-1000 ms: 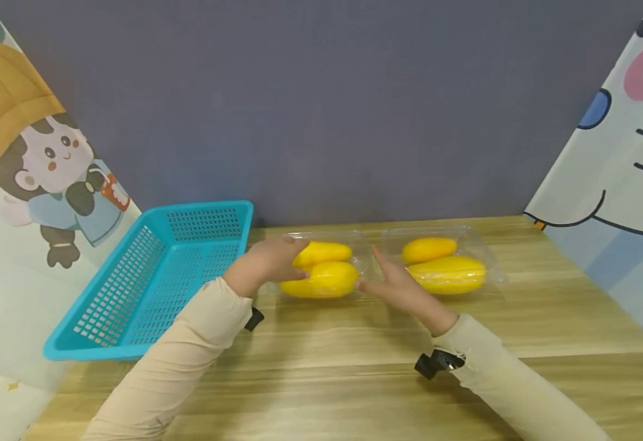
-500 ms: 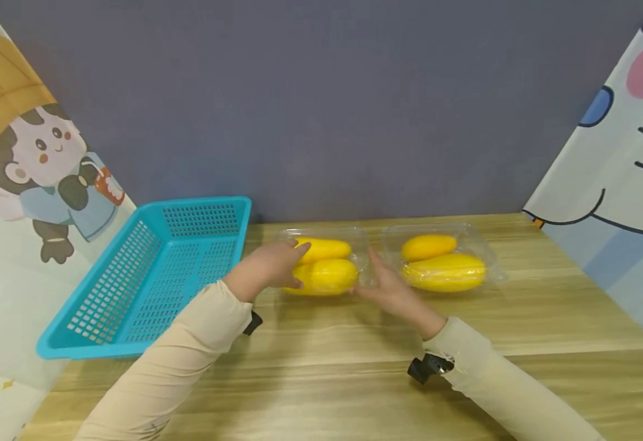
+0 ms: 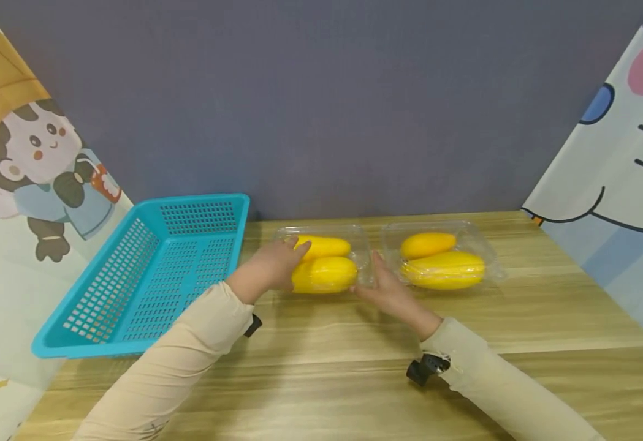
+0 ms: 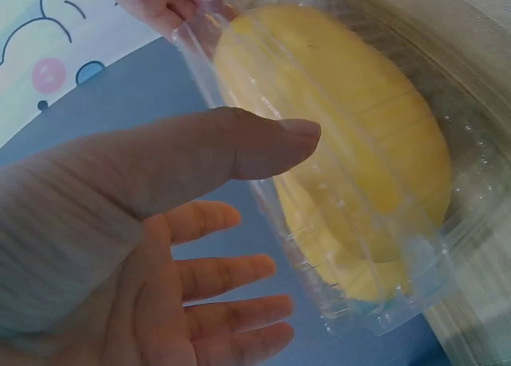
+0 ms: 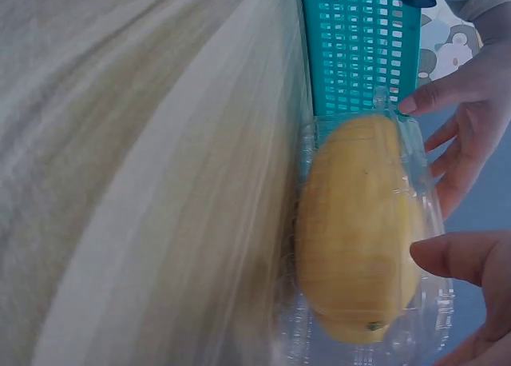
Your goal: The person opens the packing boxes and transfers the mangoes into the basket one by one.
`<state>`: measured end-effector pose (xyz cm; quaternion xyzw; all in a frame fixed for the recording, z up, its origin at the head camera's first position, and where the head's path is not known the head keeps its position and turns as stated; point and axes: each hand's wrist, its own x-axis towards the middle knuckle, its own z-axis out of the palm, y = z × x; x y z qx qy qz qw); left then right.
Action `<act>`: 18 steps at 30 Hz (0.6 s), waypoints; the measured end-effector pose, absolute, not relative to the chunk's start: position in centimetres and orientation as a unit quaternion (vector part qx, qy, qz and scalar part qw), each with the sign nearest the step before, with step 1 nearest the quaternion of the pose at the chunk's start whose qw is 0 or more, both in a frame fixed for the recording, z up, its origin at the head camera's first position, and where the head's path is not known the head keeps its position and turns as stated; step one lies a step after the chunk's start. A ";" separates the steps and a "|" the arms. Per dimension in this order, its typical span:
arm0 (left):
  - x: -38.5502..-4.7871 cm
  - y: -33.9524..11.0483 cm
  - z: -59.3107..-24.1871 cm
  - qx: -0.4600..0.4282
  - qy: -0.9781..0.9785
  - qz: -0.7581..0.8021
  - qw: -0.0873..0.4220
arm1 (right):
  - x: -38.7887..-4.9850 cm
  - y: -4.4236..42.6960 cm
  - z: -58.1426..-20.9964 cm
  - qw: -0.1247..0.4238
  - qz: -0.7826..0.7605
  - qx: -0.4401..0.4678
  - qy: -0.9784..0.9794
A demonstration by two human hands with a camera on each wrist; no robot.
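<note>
A clear plastic clamshell box (image 3: 361, 240) lies on the wooden table, with two yellow, mango-like fruits (image 3: 325, 274) inside. My left hand (image 3: 268, 266) is at its left end. The left wrist view has that thumb (image 4: 271, 146) extended in front of the box and the fingers (image 4: 239, 310) spread and straight. At the right end is my right hand (image 3: 390, 291), its thumb and fingers parted about the corner. In the right wrist view its thumb (image 5: 447, 256) reaches over the lid; firm contact is hard to judge.
Another clear box (image 3: 478, 236) holding two yellow fruits (image 3: 445, 269) sits just right of my right hand. A blue perforated plastic basket (image 3: 133, 275) stands left of my left arm. Behind the table rises a grey wall (image 3: 321, 110), with cartoon-printed panels on both sides.
My right hand has shifted slightly left and down, closer to the left box's right end. My left hand has drawn back a little from over the fruits. The view has shifted slightly.
</note>
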<state>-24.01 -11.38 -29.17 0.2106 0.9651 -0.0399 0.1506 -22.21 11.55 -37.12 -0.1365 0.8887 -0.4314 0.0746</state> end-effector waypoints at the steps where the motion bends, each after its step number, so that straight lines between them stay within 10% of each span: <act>1: -24.0 -11.4 -29.3 0.211 0.965 -0.038 0.149 | -22.2 11.5 -37.2 0.075 -0.434 -0.135 0.888; 18: -23.8 -10.7 -31.2 0.197 0.970 -0.058 0.129 | -22.5 11.4 -38.3 0.095 -0.437 -0.121 0.886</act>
